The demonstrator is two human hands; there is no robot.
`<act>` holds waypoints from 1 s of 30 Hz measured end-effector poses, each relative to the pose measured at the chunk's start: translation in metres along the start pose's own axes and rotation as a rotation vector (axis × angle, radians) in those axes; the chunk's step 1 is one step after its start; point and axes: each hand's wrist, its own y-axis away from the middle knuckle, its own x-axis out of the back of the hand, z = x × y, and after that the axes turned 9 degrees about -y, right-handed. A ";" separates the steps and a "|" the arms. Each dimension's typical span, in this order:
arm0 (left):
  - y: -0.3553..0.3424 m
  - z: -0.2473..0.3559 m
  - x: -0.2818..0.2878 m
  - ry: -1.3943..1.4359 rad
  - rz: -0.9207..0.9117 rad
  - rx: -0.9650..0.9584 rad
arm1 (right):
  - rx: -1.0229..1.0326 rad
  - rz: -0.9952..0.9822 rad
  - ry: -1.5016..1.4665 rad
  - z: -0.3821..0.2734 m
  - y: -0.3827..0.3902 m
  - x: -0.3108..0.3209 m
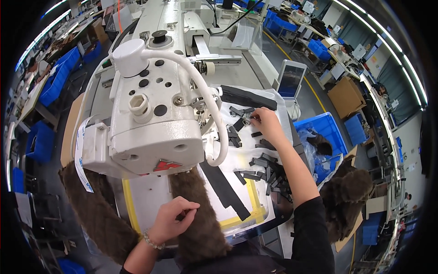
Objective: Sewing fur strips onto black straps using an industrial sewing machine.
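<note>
My left hand (175, 218) hovers over or rests on a long strip of brown fur (203, 228), its fingers curled in toward the thumb. What the left fingers hold, if anything, does not show. The fur runs from my body to beneath the white sewing machine head (155, 137). Reaching to the right of the machine, my right hand (267, 122) has its fingertips pinched together beside small metal rings (247, 122) and short black strap pieces (235, 137). Anything between those fingertips is too small to tell. A notched black strip (226, 192) lies diagonally on the white work surface, right of the fur.
A heap of black strap pieces (273, 176) lies under my right forearm. Behind my right hand is a long black strip (248, 97). More brown fur hangs at left (93, 205) and right (349, 201). A small screen (291, 78) and a blue crate (331, 123) stand at right.
</note>
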 end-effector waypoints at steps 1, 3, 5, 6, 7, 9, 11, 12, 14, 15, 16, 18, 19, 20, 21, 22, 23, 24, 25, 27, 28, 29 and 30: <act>0.000 0.000 0.000 -0.018 0.023 -0.003 | 0.039 -0.003 0.093 -0.001 0.001 -0.001; 0.001 -0.001 0.000 -0.020 0.022 0.000 | 0.079 -0.004 0.188 -0.005 0.002 -0.003; 0.001 -0.001 0.000 -0.021 0.017 0.006 | 0.174 -0.034 0.362 -0.007 0.004 -0.005; 0.001 -0.001 -0.001 -0.025 0.016 -0.002 | 0.158 -0.042 0.365 -0.008 0.004 -0.007; 0.001 0.000 -0.001 -0.028 0.015 -0.009 | 0.194 -0.052 0.425 -0.008 0.004 -0.009; 0.001 0.001 -0.001 -0.033 0.007 -0.010 | 0.229 -0.059 0.486 -0.010 0.002 -0.009; 0.001 0.001 -0.001 -0.037 0.005 -0.009 | 0.232 -0.003 0.447 -0.014 0.000 -0.008; 0.002 0.001 -0.001 -0.045 0.021 -0.008 | 0.257 0.012 0.442 -0.017 0.001 -0.006; 0.003 0.000 -0.001 -0.057 0.042 -0.004 | 0.166 0.095 0.398 -0.028 0.006 0.000; 0.003 -0.001 -0.002 -0.046 0.076 0.039 | 0.235 0.126 0.383 -0.035 0.011 0.002; 0.003 -0.002 -0.002 -0.034 0.111 0.079 | 0.097 0.103 0.097 -0.044 0.021 0.005; 0.003 -0.004 -0.003 -0.047 0.139 0.088 | -0.111 -0.059 -0.445 -0.067 0.044 0.001; 0.004 -0.005 -0.003 -0.056 0.168 0.082 | -0.197 -0.195 -0.689 -0.079 0.057 -0.003; 0.004 -0.005 -0.002 -0.061 0.164 0.093 | -0.272 -0.376 -0.889 -0.091 0.074 -0.005; 0.005 -0.005 -0.002 -0.069 0.176 0.073 | -0.313 -0.560 -1.101 -0.104 0.091 -0.009; 0.006 -0.004 -0.001 -0.079 0.191 0.056 | -0.400 -0.646 -1.230 -0.118 0.106 -0.019; 0.006 -0.005 0.000 -0.085 0.196 0.070 | -0.436 -0.733 -1.388 -0.132 0.119 -0.028; 0.007 -0.005 0.001 -0.105 0.209 0.019 | -0.496 -0.767 -1.457 -0.143 0.130 -0.034; 0.007 -0.006 0.002 -0.129 0.226 -0.028 | -0.590 -0.809 -1.479 -0.153 0.139 -0.039; 0.006 -0.008 0.001 -0.126 0.283 -0.070 | -0.593 -0.839 -1.517 -0.164 0.143 -0.048; 0.006 -0.008 0.001 -0.126 0.335 -0.124 | -0.682 -0.758 -1.536 -0.169 0.144 -0.051; 0.006 -0.009 0.001 -0.126 0.341 -0.119 | -0.764 -0.677 -1.561 -0.172 0.144 -0.053; 0.007 -0.009 0.002 -0.122 0.359 -0.147 | -0.748 -0.644 -1.576 -0.174 0.141 -0.054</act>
